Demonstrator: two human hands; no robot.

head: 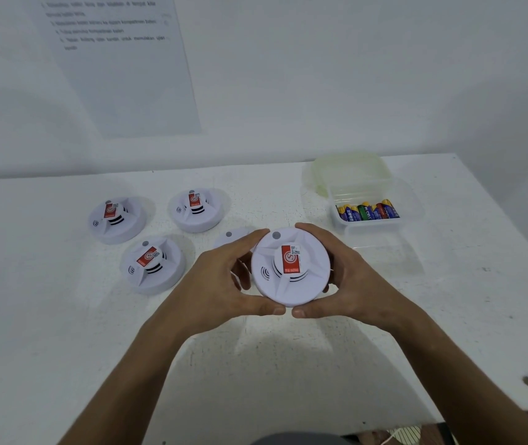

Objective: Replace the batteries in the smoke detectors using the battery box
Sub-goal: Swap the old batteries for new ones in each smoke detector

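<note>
1. smoke detector, a round white plastic disc with a red label on its raised centre [290,268], is lifted off the white tabletop [63,348] and held face up between both hands, in front of the person and near the middle of the view.
2. the left hand [224,284] wraps the left rim, thumb under the near edge and fingers curled over the far edge; its grip is closed around the disc.
3. the right hand [346,277] mirrors it on the right rim, grip likewise closed on the same detector, and the two thumbs almost meet at the near edge.
4. this opposed two-handed hold looks suited to twisting the body off its base or turning it over to reach the battery bay; i judge the opening step is just starting, since no compartment shows.
5. three more white detectors [118,220] [197,210] [153,264] sit face up to the left, apart from each other, and a fourth [232,236] is partly hidden behind the left hand.
6. the clear plastic battery box [368,216] stands open at the far right with coloured batteries inside, its pale green lid [346,168] lying behind it.
7. the near tabletop below the hands is bare, giving room to set the detector down; the right edge runs close past the box, and the wall closes off the far side.
</note>
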